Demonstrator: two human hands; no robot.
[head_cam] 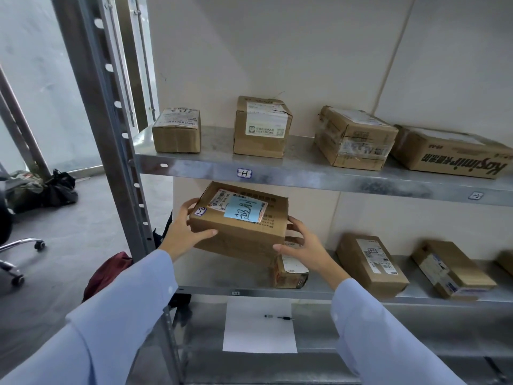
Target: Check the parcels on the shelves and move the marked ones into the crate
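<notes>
Parcel (238, 226) with blue note (242, 211): you are holding it above the middle shelf (222, 273), left hand (184, 232) and right hand (305, 250) gripping its ends. You are best keeping it level, drawing it out clear of the small box (290, 273) beneath.

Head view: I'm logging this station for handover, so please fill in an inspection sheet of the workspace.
Surface: metal shelves hold cardboard parcels on two levels.
Job's things: parcel with blue note, held tilted above the middle shelf; crate not seen.
Clutter: paper sheet and pen on the lowest shelf.
Grippers: left hand and right hand grip the parcel's ends.
Cables: nothing seen.
Surroundings: office chair and dark bags on the floor, left.
</notes>
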